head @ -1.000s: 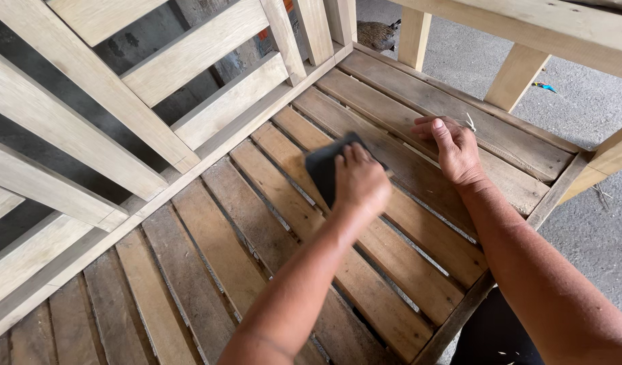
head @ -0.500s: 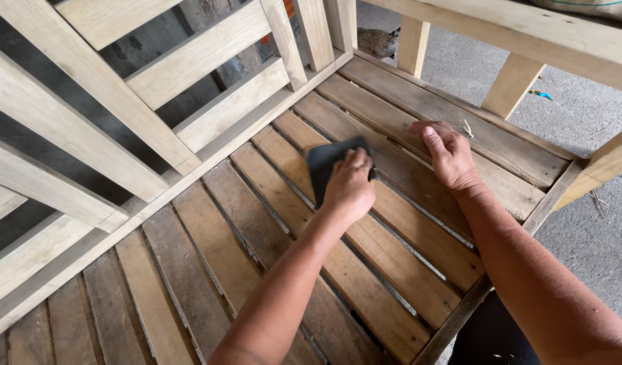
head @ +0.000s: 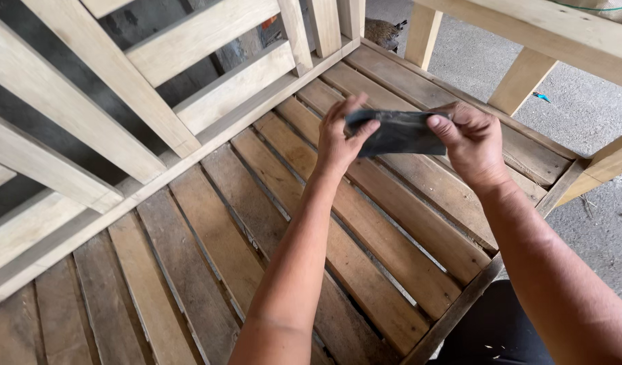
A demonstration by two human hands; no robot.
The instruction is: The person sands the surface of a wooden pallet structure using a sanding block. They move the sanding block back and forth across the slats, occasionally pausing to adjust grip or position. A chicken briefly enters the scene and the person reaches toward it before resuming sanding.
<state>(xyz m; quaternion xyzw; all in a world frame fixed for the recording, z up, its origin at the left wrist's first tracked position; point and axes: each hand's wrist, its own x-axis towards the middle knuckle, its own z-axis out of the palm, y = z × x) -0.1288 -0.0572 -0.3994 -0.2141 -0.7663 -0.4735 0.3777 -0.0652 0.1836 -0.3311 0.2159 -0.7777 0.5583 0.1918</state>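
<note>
Left hand [head: 338,138] and right hand [head: 470,138] pinch a dark sheet [head: 395,132] between fingers above the slatted seat [head: 257,223], its long axis running nine to three o'clock

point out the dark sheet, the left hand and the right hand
dark sheet [head: 399,133], head view, on the middle of its flat face between the hands
left hand [head: 341,138], head view, on the back of the hand
right hand [head: 474,143], head view, on the back of the hand
</note>
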